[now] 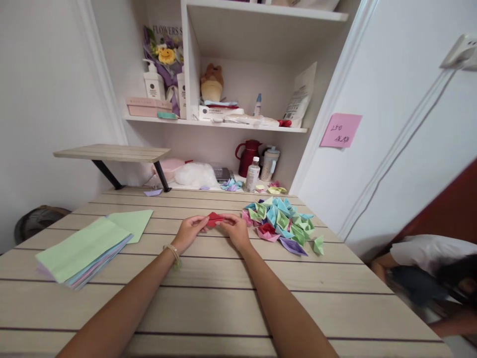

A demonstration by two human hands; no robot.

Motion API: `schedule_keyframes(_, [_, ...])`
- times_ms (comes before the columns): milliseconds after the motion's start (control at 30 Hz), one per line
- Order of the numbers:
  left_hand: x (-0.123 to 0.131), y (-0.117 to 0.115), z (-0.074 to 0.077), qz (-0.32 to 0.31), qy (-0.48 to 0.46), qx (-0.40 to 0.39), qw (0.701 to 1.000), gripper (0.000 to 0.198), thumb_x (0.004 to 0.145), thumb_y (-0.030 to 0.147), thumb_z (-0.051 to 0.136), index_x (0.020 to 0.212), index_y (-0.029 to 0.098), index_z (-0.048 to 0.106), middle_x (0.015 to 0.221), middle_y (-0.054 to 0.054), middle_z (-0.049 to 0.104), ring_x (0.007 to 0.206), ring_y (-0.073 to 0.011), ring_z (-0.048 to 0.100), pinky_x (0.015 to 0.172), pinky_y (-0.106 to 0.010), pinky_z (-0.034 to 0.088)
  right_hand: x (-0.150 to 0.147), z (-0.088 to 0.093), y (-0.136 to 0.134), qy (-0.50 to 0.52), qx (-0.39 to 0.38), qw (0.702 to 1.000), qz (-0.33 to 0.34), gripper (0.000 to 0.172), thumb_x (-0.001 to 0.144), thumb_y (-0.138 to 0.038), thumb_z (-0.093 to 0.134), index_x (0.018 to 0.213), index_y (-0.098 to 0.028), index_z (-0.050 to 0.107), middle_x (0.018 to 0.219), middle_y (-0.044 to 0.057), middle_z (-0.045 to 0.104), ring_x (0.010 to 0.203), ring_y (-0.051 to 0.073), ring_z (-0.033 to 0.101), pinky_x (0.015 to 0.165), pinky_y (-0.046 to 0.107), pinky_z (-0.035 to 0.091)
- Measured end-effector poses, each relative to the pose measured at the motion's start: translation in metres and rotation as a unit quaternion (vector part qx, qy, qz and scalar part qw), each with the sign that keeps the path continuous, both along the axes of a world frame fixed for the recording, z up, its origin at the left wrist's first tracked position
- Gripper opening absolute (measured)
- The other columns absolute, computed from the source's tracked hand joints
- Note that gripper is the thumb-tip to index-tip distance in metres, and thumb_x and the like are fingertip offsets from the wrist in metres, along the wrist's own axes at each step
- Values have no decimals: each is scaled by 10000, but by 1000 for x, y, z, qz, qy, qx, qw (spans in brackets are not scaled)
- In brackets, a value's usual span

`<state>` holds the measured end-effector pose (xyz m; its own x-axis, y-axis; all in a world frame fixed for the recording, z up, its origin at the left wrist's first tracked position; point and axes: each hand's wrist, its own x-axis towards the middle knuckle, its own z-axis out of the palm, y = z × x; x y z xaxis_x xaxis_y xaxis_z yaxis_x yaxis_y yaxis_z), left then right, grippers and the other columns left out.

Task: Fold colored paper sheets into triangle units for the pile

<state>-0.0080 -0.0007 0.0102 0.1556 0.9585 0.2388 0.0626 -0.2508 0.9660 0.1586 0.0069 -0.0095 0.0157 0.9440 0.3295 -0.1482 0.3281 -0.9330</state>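
A small piece of folded red paper is held just above the table between both my hands. My left hand pinches its left end, with a bracelet on the wrist. Its right end sits in the fingers of my right hand. Just to the right of that hand lies a heap of folded paper boats in green, blue, pink, red and purple. On the left side of the table rests a stack of coloured paper sheets, light green on top.
A small raised shelf stands at the table's back left. Along the back are a clear bottle, a dark red jug and a white plastic bag. Another person is low at the right, beyond the table's edge.
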Motion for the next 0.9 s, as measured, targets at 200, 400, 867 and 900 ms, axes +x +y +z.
schedule_keyframes(200, [-2,2,-4,8,21,-1,1000,308,671,441,586,729,148,661,449,28,545,391,-88,488,411,-198,372,0,2,-2,-87,40,991,-95,202,542,-352,717,677,-204,689,634,17,622,589,159,542,577,284,429])
schedule_keyframes(400, [1,3,-5,-28,-87,-75,993,349,651,393,638,839,99,630,778,-111,685,672,-183,648,668,-303,506,-3,4,-4,-6,-14,1000,16,285,625,-425,643,744,-167,671,605,28,636,529,157,570,532,283,450])
schedule_keyframes(867, [2,3,-7,-87,-67,-84,990,514,628,355,668,1060,119,519,801,-118,684,701,-220,656,659,-341,507,-1,2,-3,42,0,996,82,471,557,-352,715,973,-163,602,792,47,669,700,178,623,671,303,490])
schedule_keyframes(900, [2,3,-8,-84,-62,-83,991,487,635,369,657,1032,116,527,782,-114,684,692,-218,656,657,-344,506,-2,2,-3,38,5,995,97,461,559,-356,712,966,-167,605,807,50,671,715,186,626,683,313,494])
